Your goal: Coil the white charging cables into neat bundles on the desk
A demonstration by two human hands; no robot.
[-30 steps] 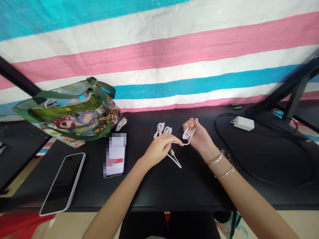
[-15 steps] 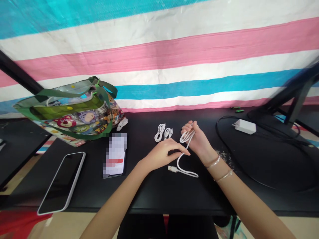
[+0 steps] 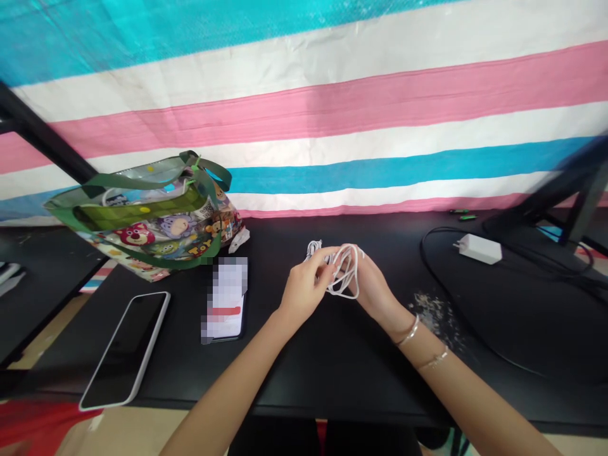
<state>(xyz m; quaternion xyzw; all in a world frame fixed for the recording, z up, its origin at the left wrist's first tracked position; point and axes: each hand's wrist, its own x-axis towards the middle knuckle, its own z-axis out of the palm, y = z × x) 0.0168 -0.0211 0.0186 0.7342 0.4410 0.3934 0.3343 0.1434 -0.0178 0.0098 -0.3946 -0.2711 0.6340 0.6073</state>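
Cartoon-print tote bag with green handles sits at the left rear of the black worktop, its mouth open. Contents hard to make out: only pale shapes show under the handles.

The pale phone in front of the bag has its screen blurred out. A dark phone in a white case lies face up near the front left edge. A second cable bundle is mostly hidden behind the left fingers, only a bit of it poking out. The black stand is cut off at the right edge. A white charger lies on the worktop at right, inside a black cord loop. Pale crumbs or scuffs beside the right wrist; can't tell which.

The white cable is bunched into loose loops, held up over the middle of the worktop between both hands. Right hand: grip closed around the loops from behind, fingers mostly covered by the cable. Left hand: grip pinched shut on a strand at the bundle's left side. Plug ends not visible. Two thin bracelets on the right wrist.
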